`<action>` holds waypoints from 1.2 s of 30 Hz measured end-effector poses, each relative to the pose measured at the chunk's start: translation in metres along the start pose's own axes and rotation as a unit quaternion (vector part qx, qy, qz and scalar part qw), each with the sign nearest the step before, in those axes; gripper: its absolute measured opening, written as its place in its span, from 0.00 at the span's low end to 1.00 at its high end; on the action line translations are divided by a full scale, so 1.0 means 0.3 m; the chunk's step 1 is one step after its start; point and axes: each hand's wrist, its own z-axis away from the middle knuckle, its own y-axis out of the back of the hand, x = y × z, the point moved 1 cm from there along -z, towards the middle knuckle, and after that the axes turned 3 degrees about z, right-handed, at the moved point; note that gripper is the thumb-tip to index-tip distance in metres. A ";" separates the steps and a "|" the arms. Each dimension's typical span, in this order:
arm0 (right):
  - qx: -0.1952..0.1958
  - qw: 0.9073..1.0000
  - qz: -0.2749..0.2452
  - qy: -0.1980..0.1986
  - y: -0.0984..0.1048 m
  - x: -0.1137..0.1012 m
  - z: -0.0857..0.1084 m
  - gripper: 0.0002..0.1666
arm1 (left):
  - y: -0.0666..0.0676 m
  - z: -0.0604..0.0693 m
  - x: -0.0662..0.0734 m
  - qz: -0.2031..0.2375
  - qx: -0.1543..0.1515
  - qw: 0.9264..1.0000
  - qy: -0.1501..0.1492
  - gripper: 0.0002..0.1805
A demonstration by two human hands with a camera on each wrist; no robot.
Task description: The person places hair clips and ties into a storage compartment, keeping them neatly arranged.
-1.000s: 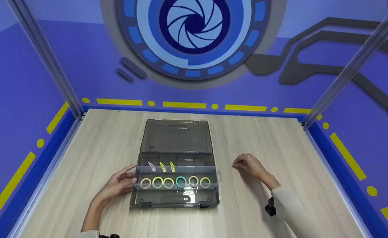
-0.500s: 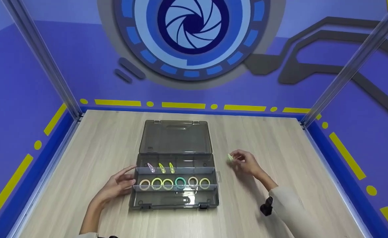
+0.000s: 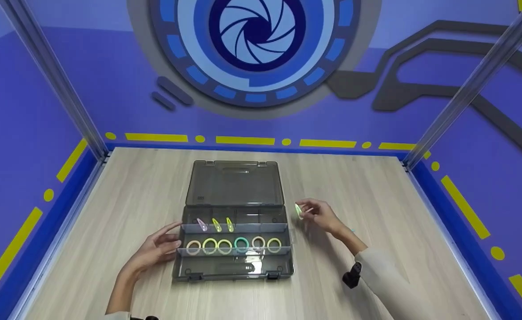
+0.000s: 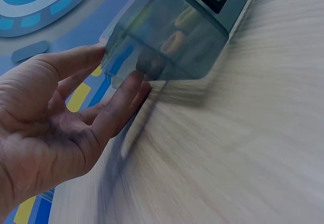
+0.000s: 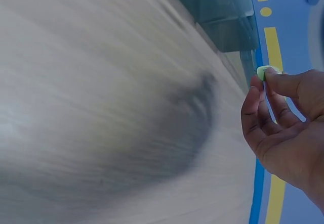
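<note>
A smoky clear plastic organizer box (image 3: 216, 269) lies on the table with its lid folded back. In its back row lean a purple snap hair clip (image 3: 202, 225) and two yellow ones (image 3: 217, 225). The middle row holds several hair ties, among them a teal one (image 3: 241, 245). My left hand (image 3: 152, 251) touches the box's left side with extended fingers, as the left wrist view also shows. Beside the box's right edge, my right hand (image 3: 320, 214) pinches a pale green hair clip (image 3: 298, 210) between thumb and fingertips, above the table.
The box's lid (image 3: 235, 184) lies flat toward the back of the wood-look table (image 3: 349, 182). A tiny teal bit (image 3: 353, 230) shows behind my right forearm. Blue printed panels (image 3: 252, 120) and metal posts enclose the table at the back and sides.
My right hand has lifted the pale green hair clip and moved left toward the box. The left hand stays against the box's side.
</note>
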 end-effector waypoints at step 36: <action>-0.058 0.997 -0.040 0.000 -0.140 -0.152 -0.092 0.20 | 0.016 0.004 0.006 -0.010 -0.023 0.999 -0.020 0.38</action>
